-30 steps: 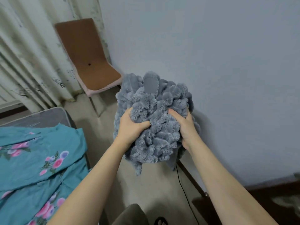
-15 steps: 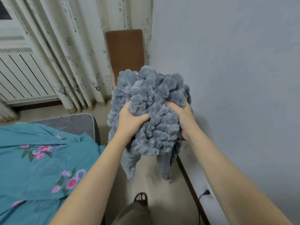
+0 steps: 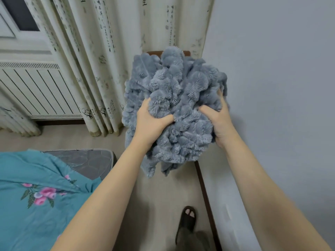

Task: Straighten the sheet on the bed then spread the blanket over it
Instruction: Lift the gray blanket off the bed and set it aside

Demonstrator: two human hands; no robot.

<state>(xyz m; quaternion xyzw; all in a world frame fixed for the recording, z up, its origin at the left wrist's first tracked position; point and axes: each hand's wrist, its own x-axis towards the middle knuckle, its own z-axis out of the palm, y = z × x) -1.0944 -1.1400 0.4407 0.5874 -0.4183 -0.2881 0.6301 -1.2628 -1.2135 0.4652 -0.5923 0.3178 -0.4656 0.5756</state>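
Observation:
A bunched-up fluffy grey blanket (image 3: 174,98) is held in the air in front of me, above the floor beside the bed. My left hand (image 3: 150,124) grips its lower left side and my right hand (image 3: 217,116) grips its right side. The teal floral sheet (image 3: 36,196) lies rumpled on the bed at the lower left, with a bare grey mattress corner (image 3: 90,160) showing past its edge.
A brown chair (image 3: 154,53) stands behind the blanket, mostly hidden. Cream curtains (image 3: 108,60) and a white radiator (image 3: 36,91) fill the back left. A grey wall (image 3: 281,87) runs close on the right. My sandalled foot (image 3: 188,218) is on the beige floor.
The view has swung left and up, bringing the curtains and radiator into sight. The blanket stays gripped in both hands and now sits higher, in front of the chair.

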